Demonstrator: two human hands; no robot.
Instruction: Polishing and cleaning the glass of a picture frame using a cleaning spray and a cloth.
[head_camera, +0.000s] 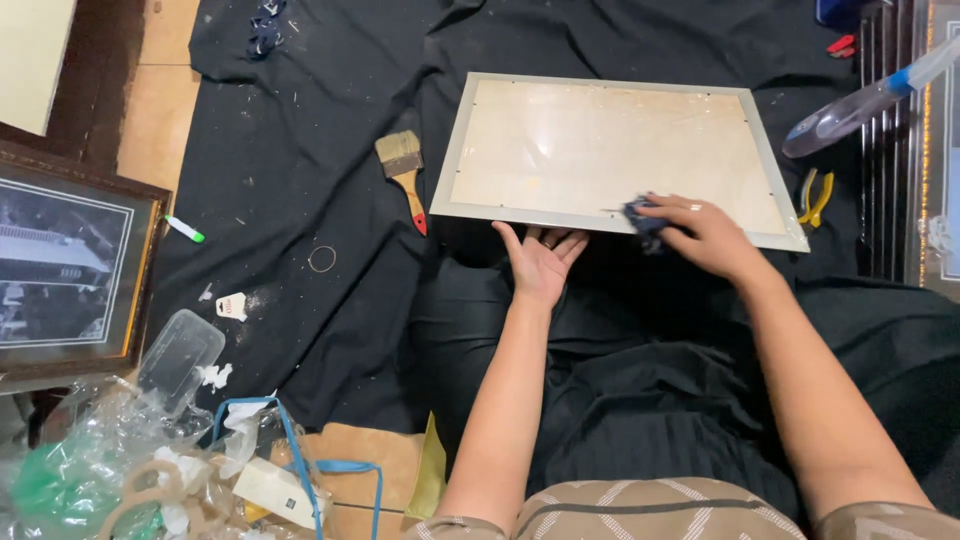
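Hands first. Right hand (700, 232) lies palm-down on the near right part of the frame (612, 155), fingers curled over a small dark blue cloth (640, 218) and pressing it to the glazing. Left hand (542, 262) is open, palm up, fingers spread, tucked under the frame's near edge just left of the cloth; it grips nothing but appears to prop that edge.

Frame: grey-bordered rectangle, pale backing under a clear sheet, lying on a black sheet (300, 180) spread over the floor. Long axis runs left to right across the view, directly ahead of both hands. Right hand is the one on it; most of the glazing lies ahead and to the left of the cloth. Left hand is at the edge only.

Outward:
- Brush (403, 170), wooden handle with red tip, just left of the frame, apart from it.
- Yellow pliers (815, 197) just off the frame's right end.
- Clear spray bottle (860, 103) lying further right.
- Small ring (322, 259) and white tag (231, 306) on the sheet, well left.
- Framed print (65, 270) at far left.
- Clear tub (180, 360) and crumpled plastic bags (90, 470) at lower left.
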